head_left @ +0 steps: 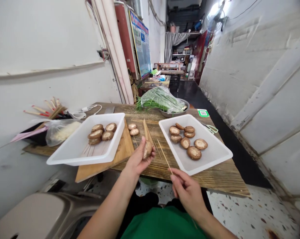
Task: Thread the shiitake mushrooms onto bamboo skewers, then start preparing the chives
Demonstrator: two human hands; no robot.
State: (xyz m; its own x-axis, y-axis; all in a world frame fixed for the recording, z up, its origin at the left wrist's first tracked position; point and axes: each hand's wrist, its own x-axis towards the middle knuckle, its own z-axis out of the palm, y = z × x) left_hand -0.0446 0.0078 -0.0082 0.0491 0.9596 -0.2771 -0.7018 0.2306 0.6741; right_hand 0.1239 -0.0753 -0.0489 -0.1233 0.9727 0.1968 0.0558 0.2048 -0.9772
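Observation:
My left hand (pixel 140 157) is closed around a brown mushroom (pixel 147 149), held above the table's front edge. Between the thumb and fingers of my right hand (pixel 186 189) is a thin wooden skewer (pixel 164 156), its far end pointing up and left, apart from the mushroom. Behind my left hand lies a bundle of bamboo skewers (pixel 147 130) on the table. Two mushrooms (pixel 134 132) sit beside that bundle. The right white tray (pixel 216 156) holds several loose mushrooms (pixel 194 152). In the left white tray (pixel 72 156), several mushrooms (pixel 95 134) are grouped with skewers sticking out.
A wooden board (pixel 122 149) lies partly under the left tray. At the back, a bowl (pixel 186 111) holds bagged green stalks (pixel 162 99). Green-handled scissors (pixel 211 128) lie beyond the right tray. A plastic bag (pixel 61 131) is at far left, and a stool (pixel 28 215) stands below.

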